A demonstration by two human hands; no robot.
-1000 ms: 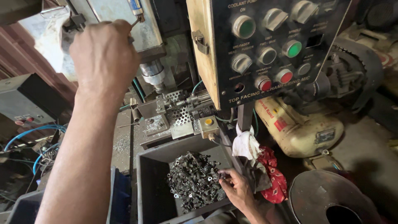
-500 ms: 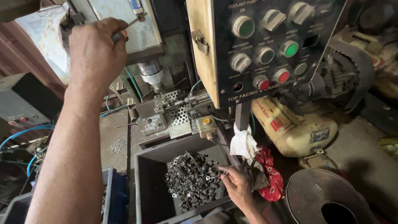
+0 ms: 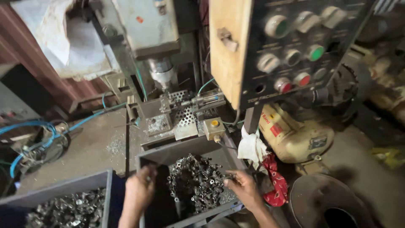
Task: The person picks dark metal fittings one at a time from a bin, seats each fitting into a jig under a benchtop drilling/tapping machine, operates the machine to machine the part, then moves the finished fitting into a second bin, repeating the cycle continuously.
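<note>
Down from the machine's lever, the left hand (image 3: 139, 192) now reaches into the grey plastic bin (image 3: 190, 148), fingers curled over its dark left side; whether it grips anything cannot be told. At the heap's right edge, the right hand (image 3: 244, 188) pinches a small metal part between its fingertips. A pile of small shiny metal parts (image 3: 196, 179) fills the bin's middle. Beside it on the left sits a second grey bin of similar parts (image 3: 63, 207). White and red rags (image 3: 263, 162) hang at the right, below the black control panel with round buttons (image 3: 295, 46).

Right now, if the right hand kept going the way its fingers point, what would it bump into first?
Probably the heap of small metal parts in the grey bin; the right hand points left at it, fingertips about touching.
</note>
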